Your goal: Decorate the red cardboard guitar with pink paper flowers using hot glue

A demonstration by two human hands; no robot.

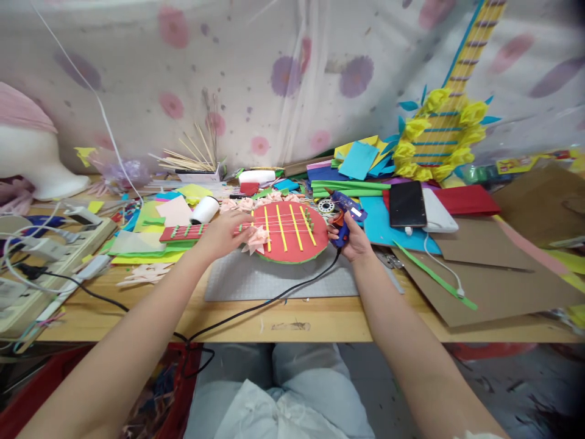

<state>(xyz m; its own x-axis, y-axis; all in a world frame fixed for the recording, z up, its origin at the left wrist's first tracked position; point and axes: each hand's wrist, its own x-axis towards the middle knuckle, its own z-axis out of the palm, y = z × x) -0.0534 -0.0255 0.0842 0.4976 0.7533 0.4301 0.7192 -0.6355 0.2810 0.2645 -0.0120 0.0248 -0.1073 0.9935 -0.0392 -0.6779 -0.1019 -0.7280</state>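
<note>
A red handmade paper guitar (296,235) with yellow strips, pale strings and green pegs lies slanted over a grey cutting mat (233,277). My left hand (225,233) is laid over the joint of its neck and body, fingers bent around it. A pale pink paper flower (256,239) sits on the body by that thumb. My right hand (354,241) grips a blue hot glue gun (345,210) at the body's right edge, nozzle pointing up and left. The glue gun's black cord (274,299) runs across the mat and over the table edge.
A yellow guitar with paper flowers (450,131) leans at the back right. A phone (407,204), brown cardboard (479,280) and coloured paper lie right. Power strips (55,274) stand left. Behind are skewers (196,155), more pink flowers (269,198) and a thread spool (205,210).
</note>
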